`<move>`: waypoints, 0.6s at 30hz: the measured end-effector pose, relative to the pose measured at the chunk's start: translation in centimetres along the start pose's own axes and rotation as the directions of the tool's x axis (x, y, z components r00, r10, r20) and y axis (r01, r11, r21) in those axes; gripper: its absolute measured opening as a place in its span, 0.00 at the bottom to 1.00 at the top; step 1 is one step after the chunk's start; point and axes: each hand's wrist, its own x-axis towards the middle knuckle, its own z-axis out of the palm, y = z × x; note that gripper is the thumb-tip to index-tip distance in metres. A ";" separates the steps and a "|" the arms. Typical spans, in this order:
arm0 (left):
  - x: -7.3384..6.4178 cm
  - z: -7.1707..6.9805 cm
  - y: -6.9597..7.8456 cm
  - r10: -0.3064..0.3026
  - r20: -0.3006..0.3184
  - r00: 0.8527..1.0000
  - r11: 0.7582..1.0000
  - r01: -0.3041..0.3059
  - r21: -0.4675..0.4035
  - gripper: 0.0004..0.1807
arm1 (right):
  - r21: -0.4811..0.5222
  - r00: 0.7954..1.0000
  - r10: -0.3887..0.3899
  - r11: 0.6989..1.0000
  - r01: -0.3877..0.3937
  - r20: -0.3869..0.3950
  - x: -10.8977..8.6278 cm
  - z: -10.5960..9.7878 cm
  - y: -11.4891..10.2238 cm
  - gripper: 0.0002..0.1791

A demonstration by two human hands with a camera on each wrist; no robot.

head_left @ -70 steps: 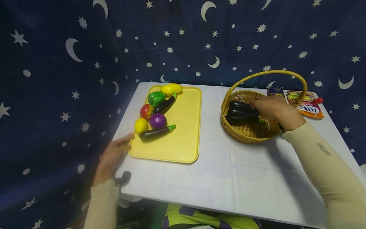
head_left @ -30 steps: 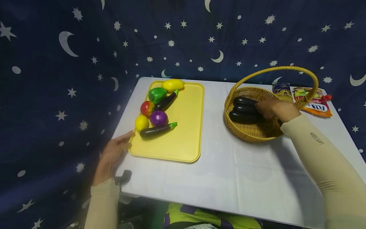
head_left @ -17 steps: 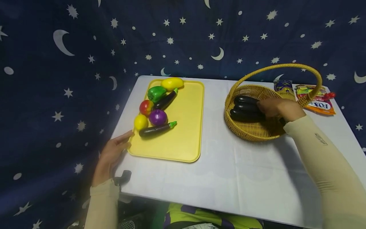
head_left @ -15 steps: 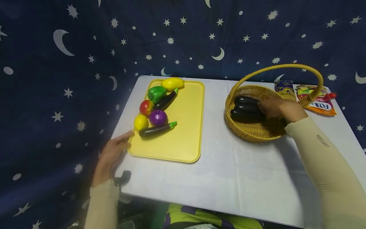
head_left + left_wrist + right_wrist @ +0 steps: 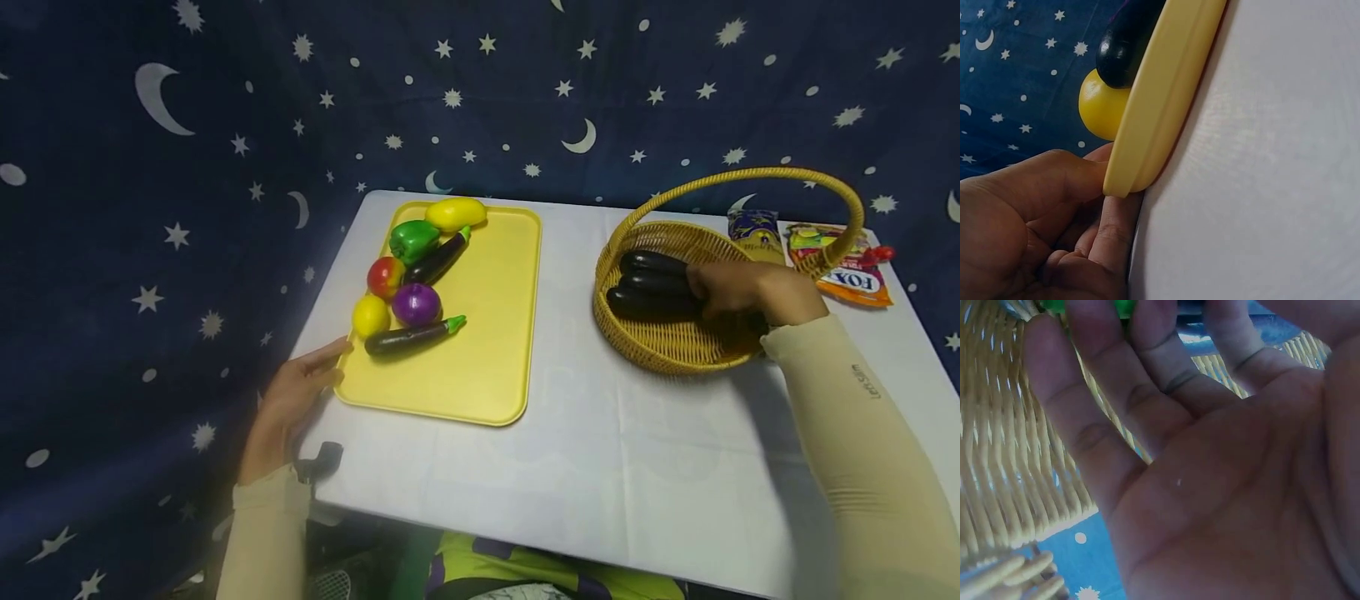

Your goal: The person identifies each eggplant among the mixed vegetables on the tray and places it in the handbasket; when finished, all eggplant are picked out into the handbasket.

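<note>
My left hand (image 5: pixel 295 398) holds the near left corner of a yellow tray (image 5: pixel 480 367); in the left wrist view the thumb meets the rim and a finger lies beneath it. On the tray lie two eggplants (image 5: pixel 408 337), a purple round fruit (image 5: pixel 416 305), a lemon (image 5: pixel 371 317), a red-yellow fruit (image 5: pixel 386 277), a green bell pepper (image 5: pixel 414 241) and a yellow mango-like fruit (image 5: pixel 456 214). My right hand (image 5: pixel 750 290) reaches into a wicker basket (image 5: pixel 667 362), fingertips at the stem ends of several eggplants (image 5: pixel 651 302). Close up, its fingers (image 5: pixel 1141 406) look fairly straight, overlapping a green stem (image 5: pixel 1124 307).
The basket's tall handle (image 5: pixel 738 175) arches over my right hand. Behind the basket lie a blue-gold packet (image 5: pixel 753 229) and an orange FOX'S candy bag (image 5: pixel 851 287), with a small red item (image 5: pixel 877 255) beside them. A starry curtain (image 5: pixel 510 108) backs the white table (image 5: pixel 570 467).
In the basket, the eggplants now lie side by side, and the green stem seen earlier is covered by my right hand. My left hand stays at the tray corner. The head view has shifted slightly.
</note>
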 end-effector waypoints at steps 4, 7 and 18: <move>0.0 0.0 0.1 -0.004 -0.004 1.000 1.000 0.004 -0.007 0.33 | 0.009 1.000 -0.017 1.000 0.017 -0.009 -0.1 -0.4 0.0 0.19; -0.2 0.0 0.3 -0.003 -0.011 1.000 1.000 0.003 0.001 0.33 | 0.014 1.000 -0.014 1.000 0.014 -0.018 -0.4 -0.8 -0.3 0.18; -0.6 0.2 0.6 -0.027 -0.006 1.000 1.000 0.027 0.014 0.32 | -0.132 0.972 -0.052 0.991 0.022 -0.230 -4.5 -3.3 -8.4 0.25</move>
